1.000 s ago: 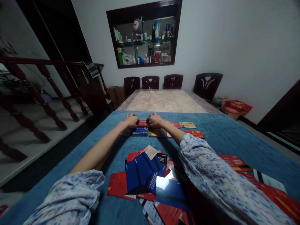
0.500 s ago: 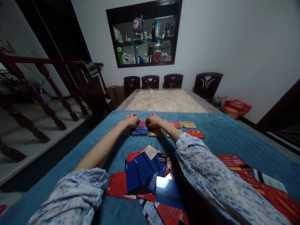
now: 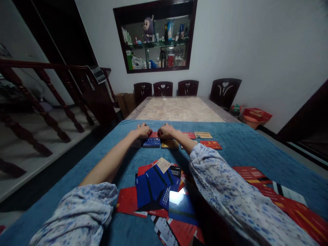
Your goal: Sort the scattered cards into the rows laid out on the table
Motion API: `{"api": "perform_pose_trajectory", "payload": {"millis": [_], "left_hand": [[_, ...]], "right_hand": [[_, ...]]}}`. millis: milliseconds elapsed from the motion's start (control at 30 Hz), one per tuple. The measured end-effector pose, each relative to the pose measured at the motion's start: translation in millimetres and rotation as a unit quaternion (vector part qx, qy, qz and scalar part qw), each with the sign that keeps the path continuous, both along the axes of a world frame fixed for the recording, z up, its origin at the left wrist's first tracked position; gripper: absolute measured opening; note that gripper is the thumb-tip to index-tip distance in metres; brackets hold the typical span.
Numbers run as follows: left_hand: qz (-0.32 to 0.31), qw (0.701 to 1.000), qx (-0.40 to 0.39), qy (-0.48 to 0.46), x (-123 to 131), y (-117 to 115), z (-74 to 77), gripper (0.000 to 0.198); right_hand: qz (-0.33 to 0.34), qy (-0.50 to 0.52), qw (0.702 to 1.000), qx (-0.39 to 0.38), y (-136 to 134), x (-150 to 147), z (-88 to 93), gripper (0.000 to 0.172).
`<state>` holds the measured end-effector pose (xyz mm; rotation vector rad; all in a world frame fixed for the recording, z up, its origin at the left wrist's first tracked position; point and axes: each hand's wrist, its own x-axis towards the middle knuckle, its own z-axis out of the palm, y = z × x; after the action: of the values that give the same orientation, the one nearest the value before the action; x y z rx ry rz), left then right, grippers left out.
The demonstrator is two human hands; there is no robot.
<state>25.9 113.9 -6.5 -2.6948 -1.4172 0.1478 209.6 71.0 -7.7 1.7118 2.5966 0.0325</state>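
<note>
The red card (image 3: 154,135) was seen in the far row on the blue cloth (image 3: 230,153), flanked by the left hand (image 3: 144,130) and the right hand (image 3: 166,131). The fingers of both were curled down at its ends, but whether it was gripped or merely touched could not be told, as the fingertips were hidden. If it were pressed unevenly from the two sides, it could be twisted askew, or any cards beneath it could be fanned out. Just nearer, the blue card stack (image 3: 151,143) and the gold card stack (image 3: 169,145) could be nudged by a dropped wrist. The plush cloth could be rucked by dragging, and the rows tilted with it. Closer in, the loose heap of cards (image 3: 145,190) was overhung by the right sleeve (image 3: 217,177), whose loose fabric could sweep the edge cards aside.
</note>
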Motion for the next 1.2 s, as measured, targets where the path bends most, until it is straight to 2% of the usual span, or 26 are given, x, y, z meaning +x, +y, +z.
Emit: {"api": "perform_pose_trajectory", "payload": {"millis": [267, 500, 767, 1000, 1200], "left_hand": [[0.011, 0.999, -0.011, 0.042, 1, -8, 7.6, 0.040], [-0.017, 0.998, 0.055, 0.012, -2, -21, 12.9, 0.047], [-0.048, 0.989, 0.136, -0.030, 9, -52, 18.2, 0.035], [-0.072, 0.980, 0.165, -0.083, 25, -85, 17.7, 0.033], [-0.083, 0.979, 0.165, -0.092, 39, -111, 9.3, 0.031]], "right_hand": [[0.002, -0.007, 1.000, 0.009, -10, 4, 7.5, 0.039], [0.031, -0.001, 0.999, 0.042, -26, 16, 17.4, 0.040], [0.046, 0.011, 0.996, 0.078, -56, 33, 26.4, 0.024], [0.044, 0.012, 0.993, 0.106, -87, 45, 30.9, 0.028], [0.036, 0.017, 0.993, 0.108, -110, 63, 27.6, 0.027]]}}
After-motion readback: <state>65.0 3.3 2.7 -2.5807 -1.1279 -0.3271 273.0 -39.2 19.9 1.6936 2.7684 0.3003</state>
